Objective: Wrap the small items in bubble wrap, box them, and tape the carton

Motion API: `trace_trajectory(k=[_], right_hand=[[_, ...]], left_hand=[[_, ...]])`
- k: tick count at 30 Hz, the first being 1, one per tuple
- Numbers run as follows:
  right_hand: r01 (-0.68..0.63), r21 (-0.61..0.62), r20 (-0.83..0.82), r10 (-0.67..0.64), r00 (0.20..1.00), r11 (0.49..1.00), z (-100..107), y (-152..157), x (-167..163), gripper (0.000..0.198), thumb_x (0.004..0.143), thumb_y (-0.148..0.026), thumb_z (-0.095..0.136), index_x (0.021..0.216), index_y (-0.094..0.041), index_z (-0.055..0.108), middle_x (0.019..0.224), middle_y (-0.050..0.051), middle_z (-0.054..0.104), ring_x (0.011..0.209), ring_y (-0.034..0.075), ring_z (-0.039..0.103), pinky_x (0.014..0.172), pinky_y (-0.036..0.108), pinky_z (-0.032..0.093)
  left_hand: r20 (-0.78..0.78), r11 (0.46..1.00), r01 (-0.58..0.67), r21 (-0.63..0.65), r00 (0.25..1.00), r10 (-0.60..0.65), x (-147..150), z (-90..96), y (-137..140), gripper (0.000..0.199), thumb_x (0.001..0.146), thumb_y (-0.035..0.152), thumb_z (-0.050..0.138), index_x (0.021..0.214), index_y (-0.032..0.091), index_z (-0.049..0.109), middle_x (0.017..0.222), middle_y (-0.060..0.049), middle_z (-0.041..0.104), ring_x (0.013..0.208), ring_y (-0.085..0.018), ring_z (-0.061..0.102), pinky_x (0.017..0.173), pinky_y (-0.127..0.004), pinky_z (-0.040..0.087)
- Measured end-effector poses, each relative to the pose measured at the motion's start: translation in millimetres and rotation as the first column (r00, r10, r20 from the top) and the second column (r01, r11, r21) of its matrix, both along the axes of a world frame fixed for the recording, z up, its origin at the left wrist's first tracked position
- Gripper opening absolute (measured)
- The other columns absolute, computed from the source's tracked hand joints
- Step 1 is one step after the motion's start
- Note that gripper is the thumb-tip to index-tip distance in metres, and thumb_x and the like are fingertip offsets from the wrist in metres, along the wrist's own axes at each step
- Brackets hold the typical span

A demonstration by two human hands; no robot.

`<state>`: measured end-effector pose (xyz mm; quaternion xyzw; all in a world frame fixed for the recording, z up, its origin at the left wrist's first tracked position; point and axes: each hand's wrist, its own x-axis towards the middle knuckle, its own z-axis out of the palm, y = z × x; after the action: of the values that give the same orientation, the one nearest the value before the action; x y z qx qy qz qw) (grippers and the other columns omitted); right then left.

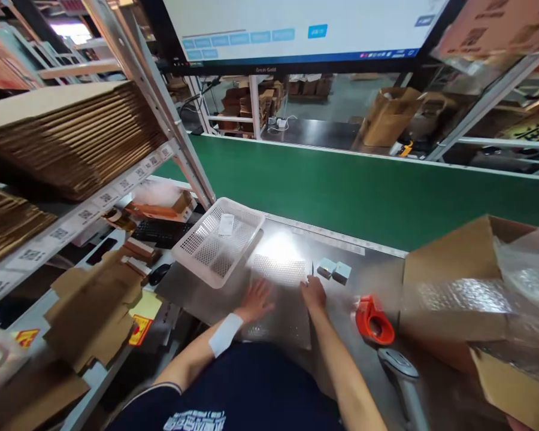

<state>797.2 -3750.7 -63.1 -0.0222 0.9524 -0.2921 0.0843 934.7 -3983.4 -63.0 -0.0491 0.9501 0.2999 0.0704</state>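
A clear bubble wrap sheet (278, 328) lies flat on the metal worktop in front of me. My left hand (255, 300) rests on its left part with the fingers spread. At the sheet's right edge, my right hand (314, 293) is closed, and a thin dark pen-like tool (312, 268) sticks up from its fingers. Just beyond that hand are two small pale-blue boxes (326, 267), side by side. A white perforated basket (196, 270) stands to the left, holding a white slip of paper (226, 224).
An orange tape dispenser (374, 320) and a grey handheld scanner (399, 365) lie at right, beside a large open carton (449, 299). Behind the worktop runs a green conveyor belt (323, 185), below a monitor (296, 36). Flattened cartons (85, 137) fill the left shelf.
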Motion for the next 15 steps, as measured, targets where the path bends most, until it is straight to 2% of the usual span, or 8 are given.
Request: trace_trajectory(k=[2, 4, 7, 9, 12, 15], right_hand=[[0.001, 0.079, -0.004, 0.000, 1.000, 0.997, 1.8, 8.4, -1.6, 0.026, 0.100, -0.030, 0.068, 0.120, -0.023, 0.083, 0.123, 0.018, 0.081, 0.113, 0.036, 0.080, 0.088, 0.044, 0.063], [0.002, 0.153, -0.017, 0.000, 1.000, 0.988, 8.9, 20.8, -13.6, 0.032, 0.102, -0.027, 0.069, 0.130, -0.020, 0.083, 0.133, 0.022, 0.080, 0.126, 0.040, 0.078, 0.098, 0.048, 0.064], [0.021, 0.257, -0.034, -0.013, 0.999, 0.966, 23.9, 42.7, -47.8, 0.044, 0.101, -0.024, 0.074, 0.144, -0.014, 0.078, 0.148, 0.027, 0.076, 0.143, 0.045, 0.070, 0.117, 0.057, 0.059], [0.013, 0.318, 0.001, -0.014, 1.000, 0.948, 32.5, 56.5, -72.8, 0.056, 0.098, -0.028, 0.083, 0.152, -0.014, 0.073, 0.160, 0.029, 0.070, 0.153, 0.048, 0.062, 0.120, 0.062, 0.057], [-0.084, 0.366, 0.117, 0.043, 0.992, 0.927, 39.3, 71.2, -99.7, 0.064, 0.091, -0.028, 0.092, 0.151, -0.017, 0.072, 0.164, 0.026, 0.069, 0.154, 0.044, 0.061, 0.118, 0.053, 0.058], [-0.164, 0.371, 0.169, 0.107, 0.980, 0.914, 39.7, 77.0, -109.4, 0.048, 0.094, -0.026, 0.087, 0.140, -0.017, 0.077, 0.148, 0.021, 0.078, 0.141, 0.037, 0.068, 0.113, 0.042, 0.057]], left_hand=[[0.058, 0.988, 0.134, -0.075, 0.990, -0.130, 13.1, -19.5, -1.2, 0.066, 0.100, 0.034, 0.083, 0.164, 0.020, 0.078, 0.182, -0.023, 0.061, 0.174, -0.052, 0.050, 0.144, -0.067, 0.042], [0.102, 0.963, 0.240, -0.121, 0.968, -0.229, 10.2, -31.6, -10.0, 0.073, 0.103, 0.039, 0.083, 0.173, 0.020, 0.070, 0.187, -0.023, 0.055, 0.177, -0.052, 0.046, 0.147, -0.071, 0.038], [0.119, 0.950, 0.288, -0.123, 0.954, -0.274, -13.5, -41.1, -26.6, 0.077, 0.104, 0.038, 0.085, 0.177, 0.022, 0.066, 0.190, -0.021, 0.050, 0.180, -0.050, 0.042, 0.150, -0.070, 0.033], [0.125, 0.943, 0.305, -0.134, 0.949, -0.289, -30.7, -45.2, -32.2, 0.078, 0.105, 0.036, 0.083, 0.179, 0.022, 0.064, 0.192, -0.022, 0.046, 0.181, -0.051, 0.039, 0.150, -0.071, 0.032], [0.127, 0.937, 0.325, -0.125, 0.942, -0.310, -43.4, -49.8, -31.1, 0.079, 0.105, 0.035, 0.083, 0.180, 0.021, 0.063, 0.193, -0.023, 0.042, 0.182, -0.051, 0.036, 0.150, -0.074, 0.031], [0.084, 0.936, 0.331, -0.122, 0.943, -0.322, -40.2, -52.3, -26.6, 0.078, 0.105, 0.032, 0.079, 0.180, 0.020, 0.062, 0.194, -0.022, 0.041, 0.182, -0.052, 0.034, 0.150, -0.072, 0.028]])
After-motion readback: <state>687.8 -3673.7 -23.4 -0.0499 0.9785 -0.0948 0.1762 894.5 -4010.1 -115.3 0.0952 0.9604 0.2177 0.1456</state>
